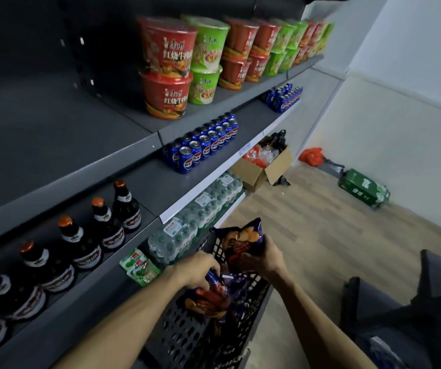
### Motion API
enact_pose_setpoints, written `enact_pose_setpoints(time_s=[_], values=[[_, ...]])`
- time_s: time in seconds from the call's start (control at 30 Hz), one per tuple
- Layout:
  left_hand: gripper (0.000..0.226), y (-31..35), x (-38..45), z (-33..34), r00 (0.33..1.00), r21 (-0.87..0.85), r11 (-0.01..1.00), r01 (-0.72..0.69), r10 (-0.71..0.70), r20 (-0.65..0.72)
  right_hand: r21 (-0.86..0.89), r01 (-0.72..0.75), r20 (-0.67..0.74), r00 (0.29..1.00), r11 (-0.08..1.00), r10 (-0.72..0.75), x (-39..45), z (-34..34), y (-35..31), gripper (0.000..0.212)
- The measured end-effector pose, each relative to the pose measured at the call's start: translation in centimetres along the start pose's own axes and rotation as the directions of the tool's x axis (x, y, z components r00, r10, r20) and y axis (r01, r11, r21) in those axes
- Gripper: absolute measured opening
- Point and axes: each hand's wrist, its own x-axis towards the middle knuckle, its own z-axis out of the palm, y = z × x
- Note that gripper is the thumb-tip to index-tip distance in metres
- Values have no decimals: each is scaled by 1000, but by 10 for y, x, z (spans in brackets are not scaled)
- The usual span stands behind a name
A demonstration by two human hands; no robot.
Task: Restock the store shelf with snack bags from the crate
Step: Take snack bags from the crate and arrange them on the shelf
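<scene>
A black perforated crate (187,331) stands on the floor against the dark grey shelf unit (54,145). Purple snack bags lie inside it. My left hand (196,271) grips one purple bag (211,294) at the crate's top. My right hand (263,258) grips a second purple bag (240,241), lifted above the crate's rim. The upper shelf board at the left is bare.
Noodle cups (171,67) fill the top shelf, blue cans (203,143) and dark bottles (99,230) the middle one, water packs (195,222) the bottom. An open cardboard box (264,166), a red bag (312,155) and a green pack (363,187) lie on the wooden floor. Dark furniture (414,302) stands at right.
</scene>
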Motion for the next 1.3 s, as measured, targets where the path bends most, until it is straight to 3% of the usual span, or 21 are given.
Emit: enact_pose_setpoints(time_s=[0.23, 0.4, 0.57, 0.67, 0.9, 1.03, 1.2, 1.3], values=[[36, 15, -39, -76, 985, 16, 998, -69, 70, -156, 130, 85, -51, 996, 988, -79, -19, -50, -53, 62], [33, 15, -64, -111, 968, 25, 998, -63, 67, -244, 82, 185, -104, 979, 979, -176, -31, -69, -81, 59], [32, 31, -90, -153, 945, 43, 998, -54, 65, -322, 213, 191, -127, 978, 958, -167, -31, -95, -109, 68], [35, 46, -107, -170, 924, 36, 996, -79, 87, -372, 261, 197, -86, 980, 945, -180, -33, -110, -120, 71], [42, 81, -148, -199, 875, 84, 993, -86, 115, -470, 245, 288, 14, 954, 926, -300, -58, -145, -161, 51], [43, 101, -178, -209, 853, 120, 992, -40, 96, -513, 255, 429, -33, 900, 867, -435, -88, -170, -186, 27], [40, 127, -221, -214, 820, 130, 991, 41, 41, -571, 359, 513, -158, 857, 780, -490, -124, -196, -212, 44], [39, 145, -251, -215, 786, 154, 984, 86, 28, -617, 478, 547, -179, 827, 687, -533, -143, -208, -232, 40]])
